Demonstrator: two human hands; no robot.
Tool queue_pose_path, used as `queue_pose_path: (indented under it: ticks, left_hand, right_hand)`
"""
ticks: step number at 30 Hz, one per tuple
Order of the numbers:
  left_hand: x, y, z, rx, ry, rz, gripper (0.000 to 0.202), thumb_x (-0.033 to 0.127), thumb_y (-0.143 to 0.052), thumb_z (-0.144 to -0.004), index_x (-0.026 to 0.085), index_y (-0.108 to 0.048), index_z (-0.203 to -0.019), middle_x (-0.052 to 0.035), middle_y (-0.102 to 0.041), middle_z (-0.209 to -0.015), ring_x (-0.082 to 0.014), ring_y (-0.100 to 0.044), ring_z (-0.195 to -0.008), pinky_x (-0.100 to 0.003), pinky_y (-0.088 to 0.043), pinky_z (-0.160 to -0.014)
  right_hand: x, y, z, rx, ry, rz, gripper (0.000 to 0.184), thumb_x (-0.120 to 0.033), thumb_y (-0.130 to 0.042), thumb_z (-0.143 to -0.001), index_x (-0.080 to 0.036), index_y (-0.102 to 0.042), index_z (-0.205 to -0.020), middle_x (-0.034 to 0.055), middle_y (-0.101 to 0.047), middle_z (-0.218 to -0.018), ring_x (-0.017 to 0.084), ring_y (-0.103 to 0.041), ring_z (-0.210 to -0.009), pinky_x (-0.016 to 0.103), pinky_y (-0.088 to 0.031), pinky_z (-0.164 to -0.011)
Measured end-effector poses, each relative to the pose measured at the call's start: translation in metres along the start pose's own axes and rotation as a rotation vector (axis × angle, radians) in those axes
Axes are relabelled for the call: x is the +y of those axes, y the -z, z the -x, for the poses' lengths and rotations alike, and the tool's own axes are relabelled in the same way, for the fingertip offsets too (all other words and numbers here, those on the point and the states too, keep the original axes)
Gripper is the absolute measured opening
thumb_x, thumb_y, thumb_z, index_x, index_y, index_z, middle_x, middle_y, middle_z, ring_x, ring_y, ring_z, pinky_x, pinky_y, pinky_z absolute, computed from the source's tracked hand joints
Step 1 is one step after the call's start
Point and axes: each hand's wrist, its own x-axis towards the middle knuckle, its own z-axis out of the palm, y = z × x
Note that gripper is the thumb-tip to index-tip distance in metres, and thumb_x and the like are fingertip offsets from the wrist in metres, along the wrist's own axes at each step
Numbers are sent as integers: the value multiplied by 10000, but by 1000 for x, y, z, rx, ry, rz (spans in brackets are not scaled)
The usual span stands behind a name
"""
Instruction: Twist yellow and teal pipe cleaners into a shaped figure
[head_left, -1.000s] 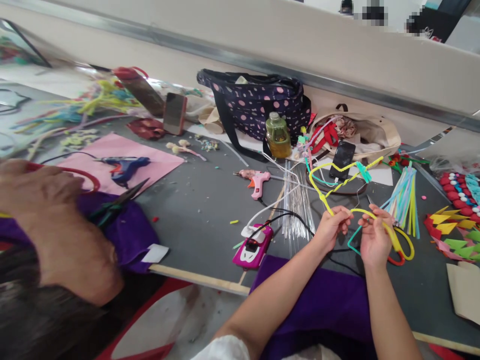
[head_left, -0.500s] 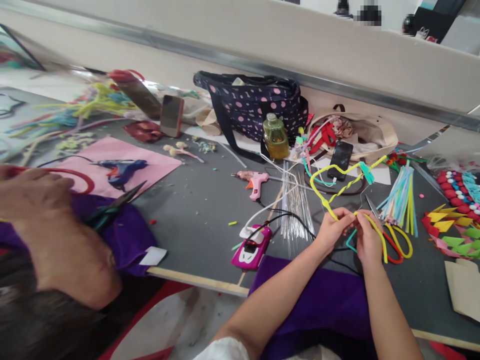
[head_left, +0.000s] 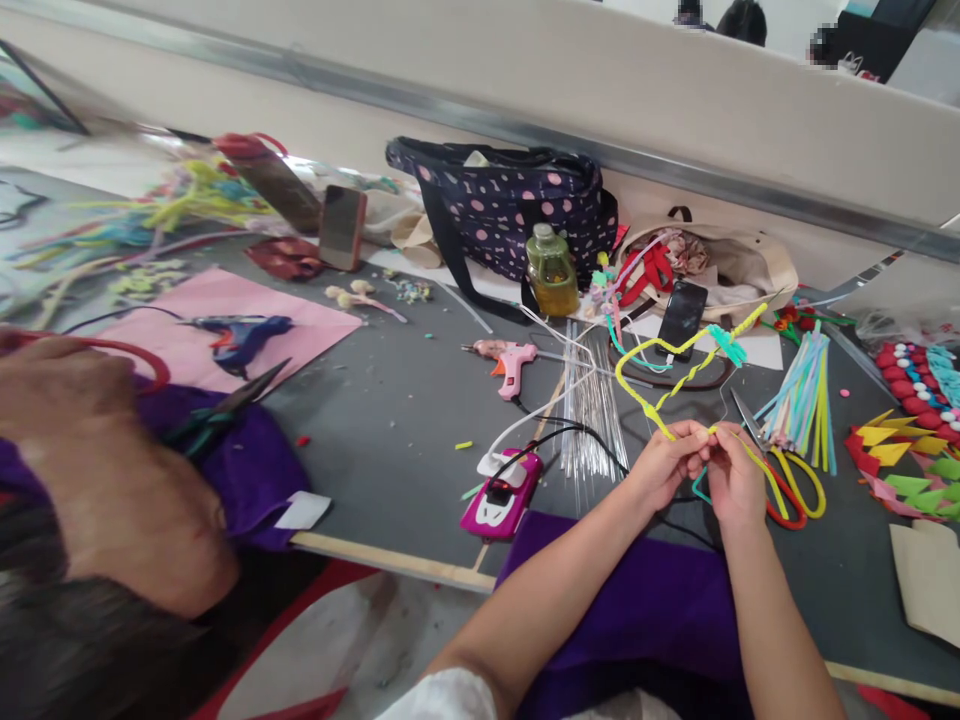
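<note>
My left hand point(head_left: 664, 465) and my right hand point(head_left: 731, 475) are close together above the grey table point(head_left: 390, 420), both pinched on a yellow pipe cleaner point(head_left: 660, 385) bent into a loop. The loop rises away from my fingers toward a teal twist point(head_left: 724, 345). A free yellow end point(head_left: 765, 470) trails off to the right of my right hand. Scissors with red and yellow handles point(head_left: 787, 480) lie just right of that hand. A purple cloth point(head_left: 637, 600) lies under my forearms.
A pink glue gun point(head_left: 510, 362), a pink toy-car-shaped gadget point(head_left: 502, 495), thin wires point(head_left: 592, 410), a polka-dot bag point(head_left: 510, 215), a yellow bottle point(head_left: 551, 272) and a black phone point(head_left: 682, 318) crowd the table. Another person's arm point(head_left: 112, 490) fills the left foreground beside pliers point(head_left: 225, 410).
My two hands have drawn closer together on the yellow pipe cleaner, and its free end has swung in toward the scissors. The other person's arm shifted slightly.
</note>
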Motion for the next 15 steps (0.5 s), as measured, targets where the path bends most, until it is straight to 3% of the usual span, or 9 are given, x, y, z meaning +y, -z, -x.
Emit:
queue_pose_path:
  ticks: [10, 15]
  left_hand:
    - [4, 1, 0, -223, 241, 228, 220, 272, -747, -711, 103, -606, -730, 41, -467, -557, -14, -309, -386, -168, -210, -370]
    - [5, 1, 1, -108, 191, 108, 254, 326, -725, -727, 113, -607, -800, 13, -547, -611, -40, -420, -415, -176, -334, -397]
  right_hand:
    - [-7, -2, 5, -91, 47, 76, 110, -286, -649, -800, -195, -617, -748, -37, -561, -632, 97, -540, -516, 219, -444, -513]
    - [-10, 2, 2, 8, 310, 178, 131, -259, -697, -737, -178, -613, -675, -17, -540, -717, 111, -511, -622, 242, -415, -566]
